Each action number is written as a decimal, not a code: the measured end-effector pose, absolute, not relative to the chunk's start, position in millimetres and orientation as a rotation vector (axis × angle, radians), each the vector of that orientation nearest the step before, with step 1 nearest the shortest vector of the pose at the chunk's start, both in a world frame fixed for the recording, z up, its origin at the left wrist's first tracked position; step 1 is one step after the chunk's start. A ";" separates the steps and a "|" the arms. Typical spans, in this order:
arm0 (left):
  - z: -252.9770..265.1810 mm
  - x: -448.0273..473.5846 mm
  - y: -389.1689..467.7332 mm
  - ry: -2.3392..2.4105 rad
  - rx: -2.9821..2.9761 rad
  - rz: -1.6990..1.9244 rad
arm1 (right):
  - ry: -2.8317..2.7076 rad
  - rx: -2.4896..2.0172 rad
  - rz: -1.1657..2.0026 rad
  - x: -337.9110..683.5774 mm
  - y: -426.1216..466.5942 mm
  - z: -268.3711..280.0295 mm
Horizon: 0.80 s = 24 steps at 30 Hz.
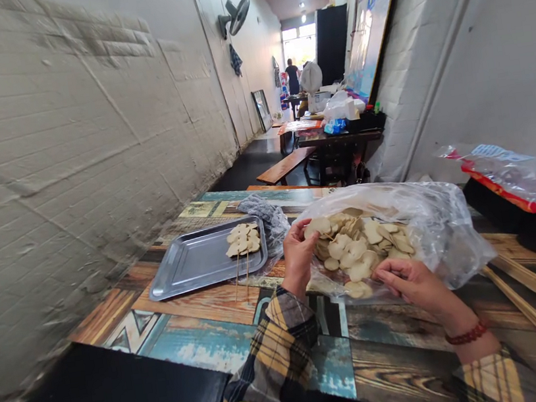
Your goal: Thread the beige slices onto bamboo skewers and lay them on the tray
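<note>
Left hand [297, 250] fingers pinch one pale round slice [319, 226] from the clear plastic bag [431, 224], right hand [408, 278] grips its rim; two loaded skewers [242, 239] on the steel tray [192, 265] left, most slices unskewered.

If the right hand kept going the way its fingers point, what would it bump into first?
The right hand points left into the open clear plastic bag, so it would most likely meet the pale round slices piled there first. Depth is hard to judge.
</note>
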<state>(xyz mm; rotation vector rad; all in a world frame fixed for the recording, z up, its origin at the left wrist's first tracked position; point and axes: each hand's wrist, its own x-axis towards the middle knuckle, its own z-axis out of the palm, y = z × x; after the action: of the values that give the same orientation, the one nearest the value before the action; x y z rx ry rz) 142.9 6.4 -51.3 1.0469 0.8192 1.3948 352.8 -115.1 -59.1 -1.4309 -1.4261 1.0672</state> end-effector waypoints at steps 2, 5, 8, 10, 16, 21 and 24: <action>-51.6 143.2 7.1 0.820 1.055 1.410 | -1.428 -1.436 1.042 351.0 -115.7 -56.4; -50.9 143.2 7.4 0.844 1.087 1.423 | -1.438 -1.438 1.029 349.1 -116.3 -54.1; -49.5 143.3 7.0 0.877 1.124 1.431 | -1.446 -1.438 1.026 349.0 -116.2 -54.3; -49.0 143.5 6.8 0.888 1.139 1.441 | -1.443 -1.437 1.019 349.5 -115.9 -55.4; -51.1 143.4 7.7 0.959 1.265 1.444 | -1.479 -1.429 0.971 351.3 -114.7 -58.6; -54.4 144.0 7.5 1.031 1.403 1.440 | -1.508 -1.460 0.890 349.5 -114.1 -57.5; -55.0 144.2 7.7 0.989 1.359 1.443 | -1.518 -1.464 0.878 348.5 -113.5 -56.6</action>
<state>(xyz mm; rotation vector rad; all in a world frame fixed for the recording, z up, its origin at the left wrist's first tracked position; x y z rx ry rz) 144.2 7.7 -55.0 1.3585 0.9887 1.4433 348.5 -113.5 -56.6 -1.4639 -1.5175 0.8775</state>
